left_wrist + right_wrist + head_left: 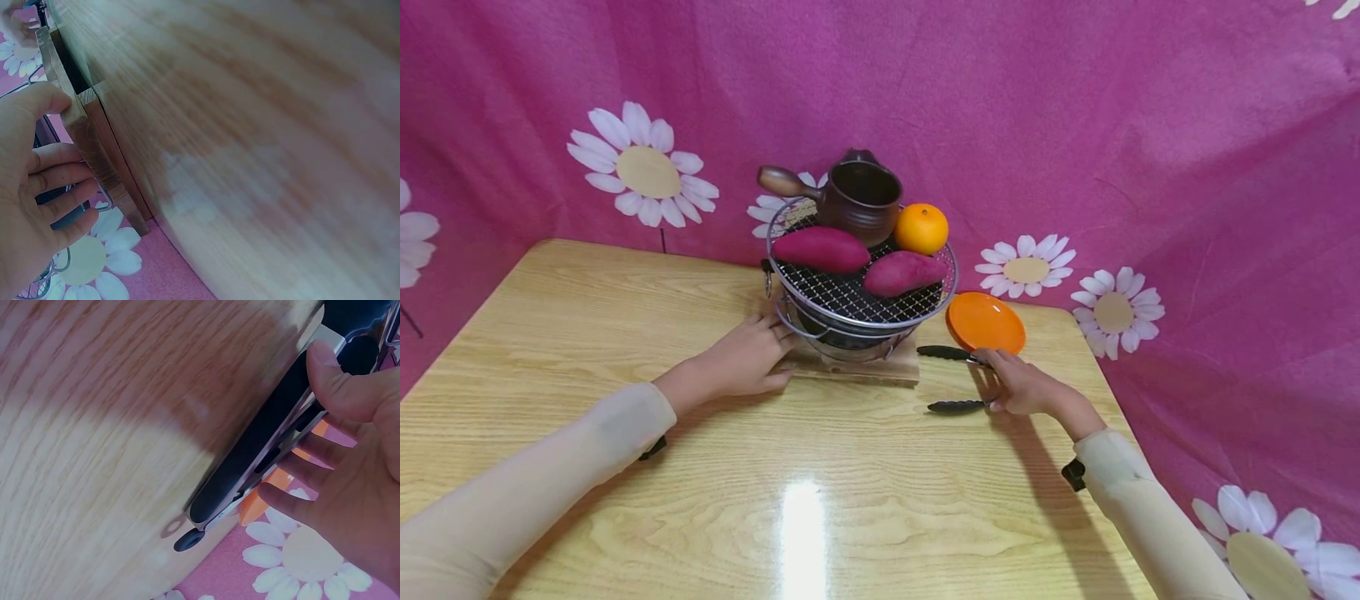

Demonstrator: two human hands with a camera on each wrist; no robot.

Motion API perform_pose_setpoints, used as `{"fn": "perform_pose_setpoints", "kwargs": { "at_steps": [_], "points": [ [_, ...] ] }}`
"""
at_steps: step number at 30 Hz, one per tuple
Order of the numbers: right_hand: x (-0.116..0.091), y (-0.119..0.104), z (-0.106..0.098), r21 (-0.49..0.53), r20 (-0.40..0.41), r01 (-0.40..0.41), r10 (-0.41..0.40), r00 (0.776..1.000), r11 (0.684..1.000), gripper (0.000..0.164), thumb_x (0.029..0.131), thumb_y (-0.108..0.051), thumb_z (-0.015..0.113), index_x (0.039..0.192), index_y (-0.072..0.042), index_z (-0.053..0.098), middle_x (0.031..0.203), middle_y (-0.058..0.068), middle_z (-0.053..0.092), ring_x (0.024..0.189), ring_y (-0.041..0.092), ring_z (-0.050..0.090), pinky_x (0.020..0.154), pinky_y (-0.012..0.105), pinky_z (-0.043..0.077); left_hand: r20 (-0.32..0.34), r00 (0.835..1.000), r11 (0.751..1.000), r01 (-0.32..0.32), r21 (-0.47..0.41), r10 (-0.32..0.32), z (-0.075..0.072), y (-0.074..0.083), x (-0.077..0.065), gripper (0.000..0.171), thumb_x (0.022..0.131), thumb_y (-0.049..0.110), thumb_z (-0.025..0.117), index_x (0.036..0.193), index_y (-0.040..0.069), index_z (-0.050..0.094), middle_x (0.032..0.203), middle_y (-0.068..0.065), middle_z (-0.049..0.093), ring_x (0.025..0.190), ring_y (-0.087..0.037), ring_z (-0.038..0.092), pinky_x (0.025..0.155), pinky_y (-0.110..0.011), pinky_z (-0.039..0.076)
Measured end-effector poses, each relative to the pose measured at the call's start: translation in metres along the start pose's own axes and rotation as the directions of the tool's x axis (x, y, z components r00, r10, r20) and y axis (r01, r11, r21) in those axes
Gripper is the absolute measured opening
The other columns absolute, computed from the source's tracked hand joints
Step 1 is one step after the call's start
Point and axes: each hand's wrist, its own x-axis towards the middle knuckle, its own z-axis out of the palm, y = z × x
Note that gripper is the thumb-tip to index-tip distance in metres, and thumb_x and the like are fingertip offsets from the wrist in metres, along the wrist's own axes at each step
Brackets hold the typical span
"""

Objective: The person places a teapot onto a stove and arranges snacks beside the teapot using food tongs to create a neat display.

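Note:
My left hand point(751, 356) is at the left end of a wooden board point(880, 372) under a small tabletop stove point(842, 340). In the left wrist view its thumb touches the board's edge, and the other fingers extend loosely beside it. To the right, my right hand point(1026, 385) holds a pair of tongs point(250, 447) with black tips, spread apart and pointing left. Its thumb lies on one arm of the tongs, with the fingers by the other arm. A round wire grill point(820, 287) tops the stove, bearing two purple sweet potatoes point(820, 249).
Also on the grill are a dark brown side-handled pot point(861, 212) at the back and an orange fruit point(922, 229) at the right. An orange plate point(987, 323) lies just beyond the tongs. A pink flowered cloth point(925, 100) hangs behind the wooden table point(715, 508).

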Motion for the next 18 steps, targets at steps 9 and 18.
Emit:
{"fn": "perform_pose_setpoints", "kwargs": {
  "at_steps": [9, 18],
  "points": [
    [0.002, -0.002, -0.004, -0.035, 0.011, -0.023, 0.023, 1.0, 0.999, 0.084, 0.077, -0.011, 0.087, 0.148, -0.003, 0.041, 0.128, 0.024, 0.055, 0.102, 0.033, 0.053, 0.094, 0.058, 0.049, 0.022, 1.0, 1.0, 0.017, -0.008, -0.017, 0.001, 0.0, -0.001, 0.048, 0.085, 0.031, 0.072, 0.12, -0.002, 0.067, 0.124, -0.02, 0.069, 0.119, -0.04, 0.06, 0.101, -0.059, 0.047],
    [0.003, -0.013, -0.009, -0.078, 0.034, -0.068, 0.071, 0.997, 0.995, 0.086, 0.076, -0.017, 0.088, 0.149, -0.004, 0.044, 0.125, 0.023, 0.056, 0.098, 0.031, 0.053, 0.089, 0.056, 0.052, 0.041, 0.998, 0.997, 0.041, -0.07, -0.038, 0.001, 0.0, -0.006, 0.047, 0.087, 0.031, 0.072, 0.122, -0.001, 0.068, 0.126, -0.022, 0.068, 0.119, -0.042, 0.061, 0.106, -0.059, 0.045]
  ]
}}
